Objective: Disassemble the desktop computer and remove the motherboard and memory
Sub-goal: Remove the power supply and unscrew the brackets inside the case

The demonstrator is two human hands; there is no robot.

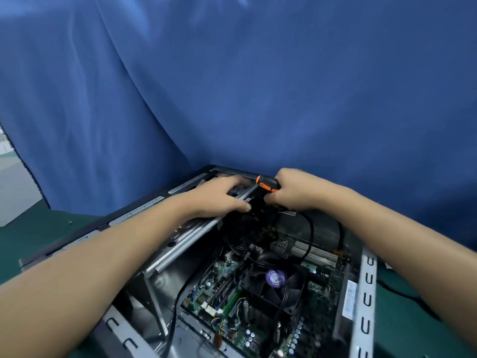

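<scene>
An open desktop computer case [366, 285] lies on its side on a green table. Inside it the green motherboard [219, 293] shows, with a black cooler fan [276, 282] carrying a purple sticker and a memory stick [233, 299] beside it. My right hand [291, 188] grips a screwdriver [268, 184] with a black and orange handle at the far end of the case. My left hand [219, 196] rests on a grey metal crossbar [180, 244], fingers curled over it next to the screwdriver's shaft. The screwdriver tip is hidden.
Black cables [309, 236] loop over the board and down the case's near left. A blue curtain [258, 86] hangs close behind the case. The green table [413, 326] shows on both sides, with a black cord [402, 293] at the right.
</scene>
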